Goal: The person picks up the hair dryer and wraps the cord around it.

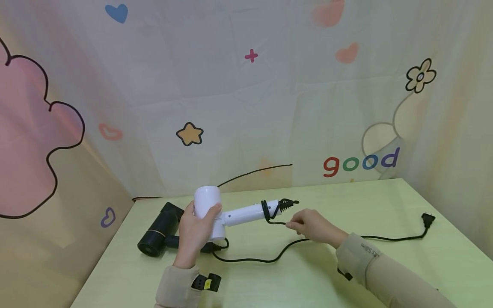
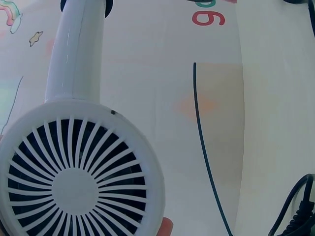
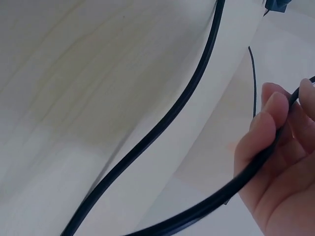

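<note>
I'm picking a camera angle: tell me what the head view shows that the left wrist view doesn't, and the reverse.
Only the head view shows the black dryer's barrel, the sleeves and the printed flower.

Only the left wrist view shows the grille and a printed rainbow.

Both show the white dryer, the table cord, the curtain and the left hand, though just a fingertip or so in the wrist view.

— What stands behind the pale yellow-green bench (image 1: 385, 201)?
— A light, faintly creased cloth (image 1: 231, 98), printed all over.
— Printed with what?
— A blue heart (image 1: 117, 13), an orange star (image 1: 190, 134), an outlined flower (image 1: 420, 77), and "good" (image 1: 357, 164) in coloured letters.
</note>
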`<state>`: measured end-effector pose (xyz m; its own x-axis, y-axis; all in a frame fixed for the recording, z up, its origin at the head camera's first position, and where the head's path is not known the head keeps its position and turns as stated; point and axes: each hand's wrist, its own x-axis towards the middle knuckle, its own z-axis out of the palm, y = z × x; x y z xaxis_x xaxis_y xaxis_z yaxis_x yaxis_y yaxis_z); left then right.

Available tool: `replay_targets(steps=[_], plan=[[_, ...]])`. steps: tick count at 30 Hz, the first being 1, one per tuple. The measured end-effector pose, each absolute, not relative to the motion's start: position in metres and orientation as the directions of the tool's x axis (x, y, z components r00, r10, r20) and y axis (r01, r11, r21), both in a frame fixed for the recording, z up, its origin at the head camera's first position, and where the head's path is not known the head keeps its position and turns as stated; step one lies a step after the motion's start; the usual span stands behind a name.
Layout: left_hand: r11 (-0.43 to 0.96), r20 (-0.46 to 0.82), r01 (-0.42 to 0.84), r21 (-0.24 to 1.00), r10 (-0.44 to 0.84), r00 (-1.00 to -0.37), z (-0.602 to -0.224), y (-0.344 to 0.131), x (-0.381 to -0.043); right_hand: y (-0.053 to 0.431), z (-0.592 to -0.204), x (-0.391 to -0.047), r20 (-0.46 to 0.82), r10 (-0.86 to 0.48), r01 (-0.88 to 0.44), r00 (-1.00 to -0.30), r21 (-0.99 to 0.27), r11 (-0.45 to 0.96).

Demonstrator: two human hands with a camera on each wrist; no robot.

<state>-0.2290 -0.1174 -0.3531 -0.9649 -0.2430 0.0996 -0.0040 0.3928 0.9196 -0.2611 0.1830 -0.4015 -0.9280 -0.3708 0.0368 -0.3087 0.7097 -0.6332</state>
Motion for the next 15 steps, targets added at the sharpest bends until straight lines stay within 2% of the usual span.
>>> replay_targets(steps=[6, 15], plan=[[0.395, 0.097, -0.001, 0.919, -0.229, -0.969, -0.3531, -0.1174, -0.2280, 0.1823, -0.3973, -0.2664, 0.018, -0.355, -0.280, -0.935, -0.650, 0.707], [0.395, 0.085, 0.001, 0.919, -0.197, -0.977, -0.3524, -0.1178, -0.2265, 0.1813, -0.3910, -0.2691, 0.012, -0.279, -0.230, -0.960, -0.603, 0.764]])
